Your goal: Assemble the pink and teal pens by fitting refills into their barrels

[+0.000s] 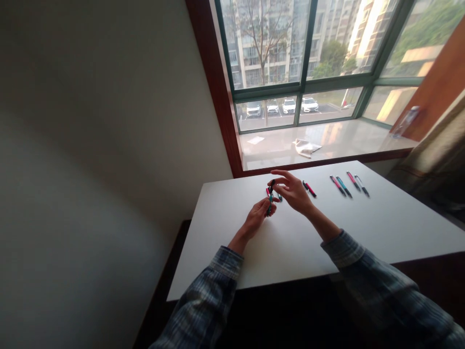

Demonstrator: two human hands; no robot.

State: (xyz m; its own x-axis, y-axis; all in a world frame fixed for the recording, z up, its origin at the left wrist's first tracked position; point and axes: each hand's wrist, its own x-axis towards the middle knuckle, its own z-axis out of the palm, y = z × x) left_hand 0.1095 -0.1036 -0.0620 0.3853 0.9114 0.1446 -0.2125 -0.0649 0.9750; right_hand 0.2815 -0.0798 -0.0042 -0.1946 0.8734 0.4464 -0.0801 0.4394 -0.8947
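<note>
While the left hand (256,218) holds the low part of a teal pen (270,206), the fingers (280,180) of the right hand (293,192) pinch its black top, so both hands are closed on it. The pen stands almost straight up over the middle of the bench (225,208). A pink pen (310,189) lies just past the hands, and a row of four pens (344,186) lies flat near the far edge, toward the right corner.

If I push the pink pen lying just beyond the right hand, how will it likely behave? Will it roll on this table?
The pink pen has a slim, straight body, so it will probably feel stiff and light. Its rounded barrel may roll if pushed sideways across the smooth white table. Its shiny surface could also feel slightly slippery to the right hand.
</note>
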